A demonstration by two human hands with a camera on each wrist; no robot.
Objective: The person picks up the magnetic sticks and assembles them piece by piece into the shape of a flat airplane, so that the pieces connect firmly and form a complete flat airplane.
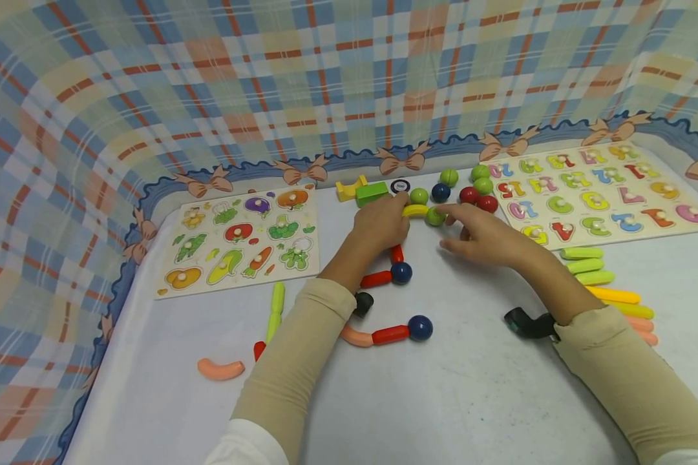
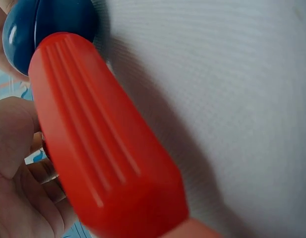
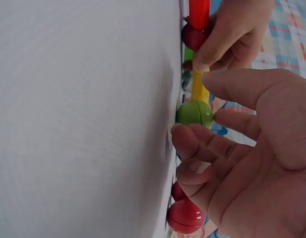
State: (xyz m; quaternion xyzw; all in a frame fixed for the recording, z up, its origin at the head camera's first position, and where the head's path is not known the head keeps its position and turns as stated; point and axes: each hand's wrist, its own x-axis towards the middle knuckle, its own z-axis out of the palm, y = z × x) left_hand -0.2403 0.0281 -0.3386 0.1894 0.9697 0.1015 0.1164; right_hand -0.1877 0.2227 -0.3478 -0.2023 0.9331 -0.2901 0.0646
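My left hand [image 1: 382,223] pinches a short yellow rod [image 1: 415,211] close to a dark red ball [image 3: 195,37], as the right wrist view shows. A green ball [image 1: 435,216] sits at the rod's other end. Around this green ball my right hand [image 1: 481,234] has its fingers loosely bent, the index finger at the ball and the thumb apart from it. From the dark red ball a red rod [image 1: 397,254] leads to a blue ball [image 1: 401,272], where another red rod [image 1: 375,279] joins. A large red rod [image 2: 105,139] with a blue ball fills much of the left wrist view.
A vegetable puzzle board [image 1: 238,240] lies left, a number puzzle board [image 1: 605,194] right. Loose red balls [image 1: 478,200] and green blocks [image 1: 372,193] stand behind the hands. Several coloured rods [image 1: 613,295] lie beside the right forearm. A curved pink rod [image 1: 221,369] rests front left.
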